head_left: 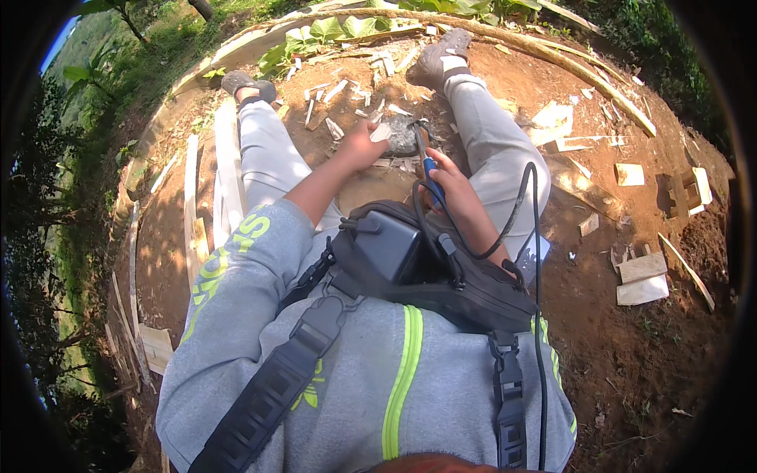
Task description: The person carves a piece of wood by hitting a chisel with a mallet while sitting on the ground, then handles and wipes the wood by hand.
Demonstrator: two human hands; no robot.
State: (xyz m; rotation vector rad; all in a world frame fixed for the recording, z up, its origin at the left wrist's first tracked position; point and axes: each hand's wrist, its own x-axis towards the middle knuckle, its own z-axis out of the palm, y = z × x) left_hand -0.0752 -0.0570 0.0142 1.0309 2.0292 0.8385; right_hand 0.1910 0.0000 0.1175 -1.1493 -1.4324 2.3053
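Observation:
On the ground between my legs lies a grey stone (402, 142). My left hand (361, 148) is closed on a small pale wood piece (381, 132) at the stone's left edge. My right hand (456, 188) is wrapped round the blue handle of a tool (430, 167), which points away from me. Its far end is dark and brownish, beside the stone's right side; I cannot make out the kind of tool. A black cable (490, 251) loops past my right forearm and partly hides that hand.
Wood chips (335, 91) litter the soil beyond the stone. Long planks (229, 158) lie along my left leg. Wood blocks (643, 276) and offcuts (629, 174) are scattered at right. A long pole (552, 59) curves across the far side. A black waist bag (441, 272) sits at my lap.

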